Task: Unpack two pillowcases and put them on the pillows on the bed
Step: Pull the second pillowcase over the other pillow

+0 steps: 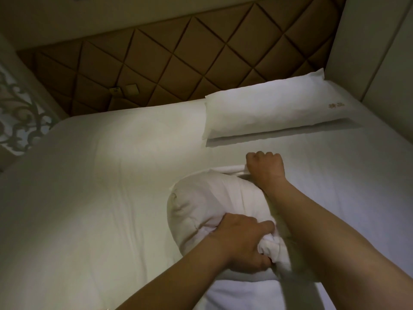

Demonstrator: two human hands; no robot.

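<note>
overhead, a person's two bare hands grip a soft white pillow [201, 206] lying on the white-sheeted bed [89, 175], toward its right side and well short of the head end. the left hand [243, 242] is at the pillow's near end, fingers and thumb curled tight round a bunched wad of its white fabric. the right hand [264, 168] is at the far end, knuckles up, fingers closed in a fist on a rolled white edge of cloth; whether that edge is pillowcase or pillow cannot be told. the right forearm lies along the pillow's right flank. a second white pillow with small gold embroidery [268, 108] lies flat in the bed's right head corner, well apart from both hands, against the brown diamond-quilted headboard [156, 63]. two pale wall plates [125, 89] sit low on the headboard.
</note>
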